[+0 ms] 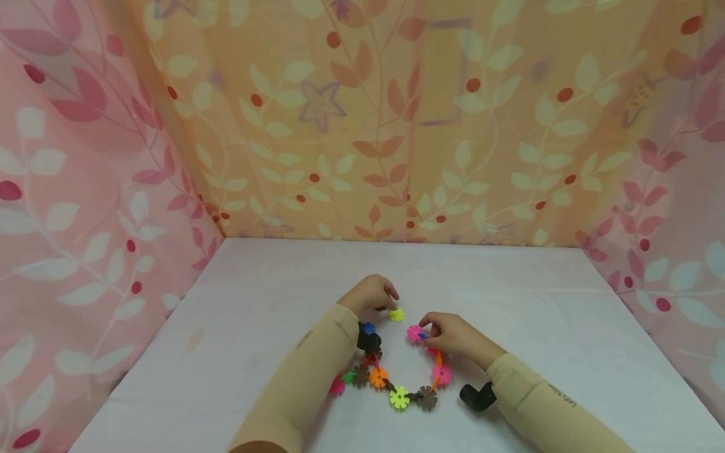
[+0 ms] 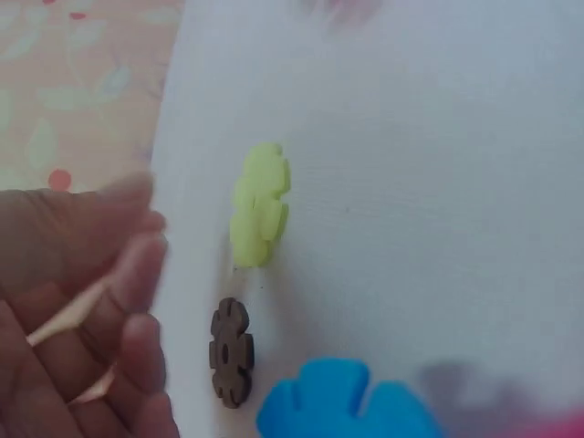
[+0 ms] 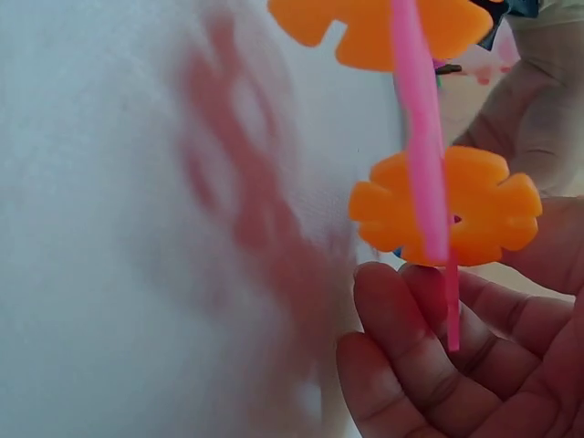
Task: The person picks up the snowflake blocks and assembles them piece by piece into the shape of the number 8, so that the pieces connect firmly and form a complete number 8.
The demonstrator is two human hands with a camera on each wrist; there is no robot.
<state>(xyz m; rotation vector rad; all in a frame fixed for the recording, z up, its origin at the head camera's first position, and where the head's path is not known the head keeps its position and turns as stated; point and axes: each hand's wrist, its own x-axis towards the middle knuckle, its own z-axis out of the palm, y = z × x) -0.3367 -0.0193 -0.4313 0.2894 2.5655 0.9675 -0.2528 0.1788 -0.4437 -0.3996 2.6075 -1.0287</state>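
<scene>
My left hand (image 1: 370, 294) is above the table beside a loose yellow notched flower disc (image 1: 396, 314), fingers loosely bent. In the left wrist view the yellow disc and a brown disc (image 2: 233, 353) lie apart from the fingertips, with nothing held. My right hand (image 1: 455, 333) pinches one end of a chain of interlocking flower discs, near a pink disc (image 1: 414, 333) and a blue disc (image 1: 423, 337). The chain curves through an orange disc (image 1: 379, 377), a yellow-green disc (image 1: 399, 397) and a brown disc (image 1: 427, 398). In the right wrist view an orange disc (image 3: 493, 205) hangs above my fingers.
A blue disc (image 1: 369, 328) sits under the left wrist at the chain's other side, partly hidden by the black wrist camera (image 1: 369, 341). A pink disc (image 1: 337, 385) is by the left sleeve. Patterned cloth walls (image 1: 362, 157) enclose the white table (image 1: 272, 277).
</scene>
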